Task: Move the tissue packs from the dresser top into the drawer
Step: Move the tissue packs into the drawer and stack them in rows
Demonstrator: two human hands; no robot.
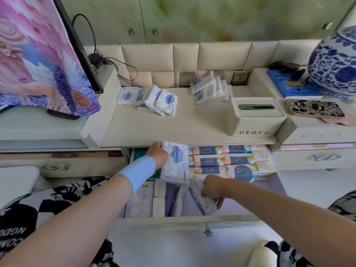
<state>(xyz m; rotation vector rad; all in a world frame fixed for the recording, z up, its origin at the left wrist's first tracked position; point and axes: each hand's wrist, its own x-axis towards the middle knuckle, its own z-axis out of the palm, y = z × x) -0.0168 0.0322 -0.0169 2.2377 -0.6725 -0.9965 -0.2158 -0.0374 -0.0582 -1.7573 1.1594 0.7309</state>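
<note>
So, left hand [158, 154]: I see it grasping a white plastic tissue pack with a blue cloud print [174, 164]. The pack is upright, right at the front edge of the cream dresser top [154, 128], over the back left of the open cream drawer [173, 221].
Right hand [212, 186]: its fingers are curled round a second white-and-blue pack [202, 198], tilted, low inside the drawer near its front.
Drawer edges: it stands well out, with its front wall and small metal knob [207, 231] nearest the camera.
Room in the drawer: bare floor [238, 210] shows at front right, beside the right hand; the back right and front left are filled.
Orange packs with dark blue bands [221, 160]: I count six, in three rows of two, touching.
Pale yellow packs [263, 156]: these line the right wall; I cannot tell how many.
Large white packs [159, 207]: at least three at front left, partly hidden by the left forearm.
Room on the dresser top: a wide bare strip runs along the front edge.
Left heap [150, 100]: about five cloud-print packs, overlapping.
Right heap [212, 89]: about six packs leaning on each other below the wall sockets [239, 77]; I cannot give an exact count.
Cream tissue box lettered UEOFU [256, 120]: one, at the front right edge, just beside the right heap.
</note>
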